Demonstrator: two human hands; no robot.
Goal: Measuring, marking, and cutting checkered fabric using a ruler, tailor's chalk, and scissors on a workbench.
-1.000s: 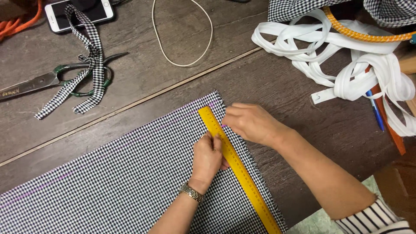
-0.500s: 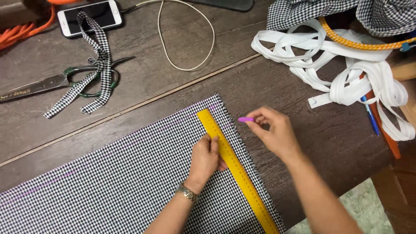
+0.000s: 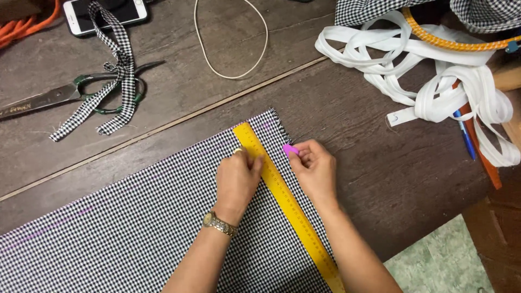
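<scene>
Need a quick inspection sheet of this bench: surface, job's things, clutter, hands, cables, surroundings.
Surface: dark wooden table, worn, with a seam running diagonally.
Job's things: black-and-white checked fabric laid flat; yellow ruler lying along its right edge; pink chalk piece.
Clutter: scissors with a checked fabric strip draped over the handles; smartphone; white tape bundle; blue pen.
Hands: left hand presses the ruler down; right hand pinches the chalk beside the ruler's edge.
Cables: white cord looped on the table; orange cord at the top left corner.
Surroundings: pale green floor past the table edge.
</scene>
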